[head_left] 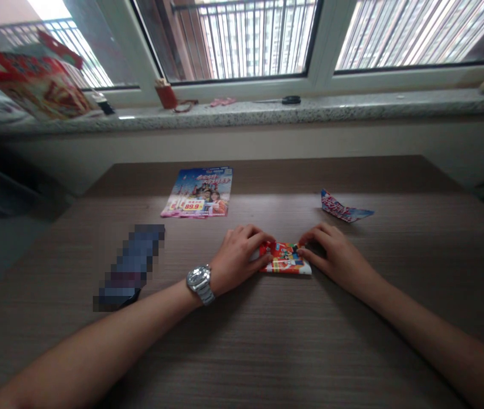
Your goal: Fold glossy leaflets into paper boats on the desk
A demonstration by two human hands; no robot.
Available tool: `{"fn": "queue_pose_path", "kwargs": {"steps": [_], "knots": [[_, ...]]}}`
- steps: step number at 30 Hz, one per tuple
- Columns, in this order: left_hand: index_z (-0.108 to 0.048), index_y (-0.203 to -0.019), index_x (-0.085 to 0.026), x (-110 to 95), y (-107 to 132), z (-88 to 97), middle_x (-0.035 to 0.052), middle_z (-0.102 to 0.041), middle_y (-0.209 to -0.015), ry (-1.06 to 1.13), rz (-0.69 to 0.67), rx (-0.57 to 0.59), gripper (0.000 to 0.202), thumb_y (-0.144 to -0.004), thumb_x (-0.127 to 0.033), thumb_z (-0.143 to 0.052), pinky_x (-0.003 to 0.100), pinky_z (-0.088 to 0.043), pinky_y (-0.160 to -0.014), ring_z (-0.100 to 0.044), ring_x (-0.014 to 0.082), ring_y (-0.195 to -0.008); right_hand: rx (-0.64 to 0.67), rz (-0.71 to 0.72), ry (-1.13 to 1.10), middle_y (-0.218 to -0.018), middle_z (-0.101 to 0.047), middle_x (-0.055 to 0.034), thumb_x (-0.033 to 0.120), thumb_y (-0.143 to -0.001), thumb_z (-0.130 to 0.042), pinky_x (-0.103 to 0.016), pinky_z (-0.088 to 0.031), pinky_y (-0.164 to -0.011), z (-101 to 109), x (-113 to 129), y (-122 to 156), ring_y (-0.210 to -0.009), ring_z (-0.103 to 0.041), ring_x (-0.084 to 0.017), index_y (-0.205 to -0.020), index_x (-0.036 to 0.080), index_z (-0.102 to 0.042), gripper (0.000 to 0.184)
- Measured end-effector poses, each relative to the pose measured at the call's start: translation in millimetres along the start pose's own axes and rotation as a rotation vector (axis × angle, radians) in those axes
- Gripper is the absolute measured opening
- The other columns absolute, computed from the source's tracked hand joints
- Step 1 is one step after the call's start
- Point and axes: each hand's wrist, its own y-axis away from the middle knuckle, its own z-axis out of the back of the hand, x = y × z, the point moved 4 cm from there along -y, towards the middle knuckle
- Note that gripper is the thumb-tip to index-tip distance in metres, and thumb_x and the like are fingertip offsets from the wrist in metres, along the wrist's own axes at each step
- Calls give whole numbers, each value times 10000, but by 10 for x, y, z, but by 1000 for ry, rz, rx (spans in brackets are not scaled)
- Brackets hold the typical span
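Note:
A colourful folded paper sheet (285,263), mostly red with a white lower edge, lies flat on the table in front of me. My left hand (238,257), with a metal watch (200,280) at the wrist, pinches its left end between thumb and fingers. At the opposite end, the thumb and fingers of my right hand (336,253) grip the upper right corner. Beyond the right hand is a folded paper boat shape (344,210), blue with red lettering. A small stack of printed flyers (199,190) sits beyond the left hand.
A dark, pixelated phone-like object (133,264) lies left of my left forearm on the wooden table (242,363). Behind the table, the stone windowsill (353,108) carries a red and yellow food bag (41,82), a small red container (166,94) and a dark-handled tool (290,100).

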Motion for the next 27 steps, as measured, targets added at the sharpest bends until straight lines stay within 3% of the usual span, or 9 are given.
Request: {"fn": "queue_pose_path", "kwargs": {"steps": [17, 27], "knots": [[-689, -1125, -310, -5, 22, -20, 32, -627, -1191, -72, -35, -21, 187, -966, -379, -620, 402, -405, -882, -546, 245, -1066, -1, 18, 16, -969, -633, -78, 283, -925, -649, -418, -482, -830, 2, -2, -6, -929, -588, -262, -945, 229, -668, 61], [-688, -1196, -345, -34, 26, -16, 31, -631, -1189, -141, -59, 6, 232, -982, -370, -603, 378, -389, -865, -545, 231, -1048, -14, 59, 93, -953, -622, -85, 265, -922, -656, -409, -487, -803, -5, 29, 5, -905, -574, -260, -934, 200, -666, 67]]}}
